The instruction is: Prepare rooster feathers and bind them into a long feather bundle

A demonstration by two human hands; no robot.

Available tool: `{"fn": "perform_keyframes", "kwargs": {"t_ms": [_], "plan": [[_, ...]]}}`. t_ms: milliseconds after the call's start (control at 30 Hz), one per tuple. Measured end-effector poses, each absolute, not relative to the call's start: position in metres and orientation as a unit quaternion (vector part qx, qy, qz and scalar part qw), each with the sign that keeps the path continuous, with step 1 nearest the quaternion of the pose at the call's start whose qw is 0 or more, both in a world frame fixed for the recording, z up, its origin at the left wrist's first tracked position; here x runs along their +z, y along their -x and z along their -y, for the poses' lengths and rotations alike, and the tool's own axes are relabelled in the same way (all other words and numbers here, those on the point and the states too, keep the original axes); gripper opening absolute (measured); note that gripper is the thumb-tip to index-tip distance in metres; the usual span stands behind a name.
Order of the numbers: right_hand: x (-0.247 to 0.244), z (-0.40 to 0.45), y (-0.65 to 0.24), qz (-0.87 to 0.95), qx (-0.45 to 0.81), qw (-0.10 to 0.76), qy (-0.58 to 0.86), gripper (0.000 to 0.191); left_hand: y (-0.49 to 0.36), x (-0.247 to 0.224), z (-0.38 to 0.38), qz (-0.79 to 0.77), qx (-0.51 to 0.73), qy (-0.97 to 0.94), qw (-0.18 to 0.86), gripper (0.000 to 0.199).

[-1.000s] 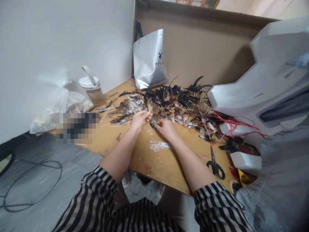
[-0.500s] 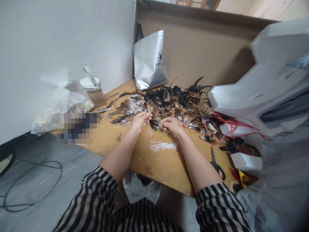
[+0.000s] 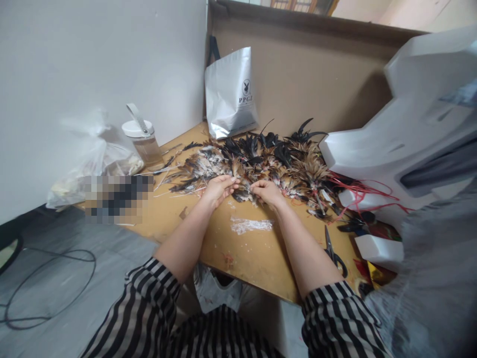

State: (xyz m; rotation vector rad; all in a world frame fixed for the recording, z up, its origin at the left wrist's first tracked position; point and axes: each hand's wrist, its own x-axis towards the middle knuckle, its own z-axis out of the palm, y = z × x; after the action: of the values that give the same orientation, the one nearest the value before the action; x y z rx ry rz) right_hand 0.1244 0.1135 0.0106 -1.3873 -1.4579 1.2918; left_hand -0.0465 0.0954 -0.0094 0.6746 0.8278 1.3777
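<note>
Both my hands are at the front edge of a pile of brown, black and whitish feathers [image 3: 261, 164] on the wooden table. My left hand [image 3: 221, 190] is closed, thumb and fingers pinched together, with a tiny pale bit at the fingertips. My right hand [image 3: 267, 193] is pinched too, a short way to the right. Dark and brown feathers [image 3: 244, 190] fill the gap between the hands; whether they are held or lie in the pile I cannot tell. Crumpled clear plastic strips [image 3: 251, 225] lie on the table below the hands.
Scissors [image 3: 333, 256] and red strings [image 3: 365, 191] lie to the right, near white foam pieces [image 3: 378, 248]. A silver bag [image 3: 231, 94] stands behind the feathers. At left are a lidded jar [image 3: 143, 141] and a plastic bag [image 3: 100, 161]. A bin [image 3: 219, 293] sits below the table edge.
My hands stay almost in place, still pinched. The left hand has shifted slightly to the right, closer to the right hand. The whole view has moved a little.
</note>
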Motion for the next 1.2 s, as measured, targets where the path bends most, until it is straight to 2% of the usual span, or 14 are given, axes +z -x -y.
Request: {"fn": "perform_keyframes", "kwargs": {"t_ms": [200, 433, 667, 933, 1200], "plan": [[0.009, -0.117, -0.127, 0.503, 0.59, 0.392, 0.496, 0.01, 0.045, -0.011, -0.092, -0.352, 0.561, -0.332, 0.672, 0.007], [0.01, -0.115, -0.125, 0.493, 0.605, 0.376, 0.501, 0.012, 0.044, -0.013, -0.093, -0.341, 0.55, -0.339, 0.683, 0.009], [0.007, -0.119, -0.126, 0.506, 0.573, 0.436, 0.474, 0.017, 0.043, -0.01, -0.091, -0.352, 0.566, -0.33, 0.668, 0.012], [0.01, -0.114, -0.124, 0.538, 0.568, 0.417, 0.462, 0.021, 0.037, -0.01, -0.089, -0.332, 0.56, -0.373, 0.661, 0.019], [0.012, -0.122, -0.133, 0.446, 0.661, 0.467, 0.383, 0.03, 0.032, -0.011, -0.089, -0.4, 0.544, -0.381, 0.631, 0.02]]}}
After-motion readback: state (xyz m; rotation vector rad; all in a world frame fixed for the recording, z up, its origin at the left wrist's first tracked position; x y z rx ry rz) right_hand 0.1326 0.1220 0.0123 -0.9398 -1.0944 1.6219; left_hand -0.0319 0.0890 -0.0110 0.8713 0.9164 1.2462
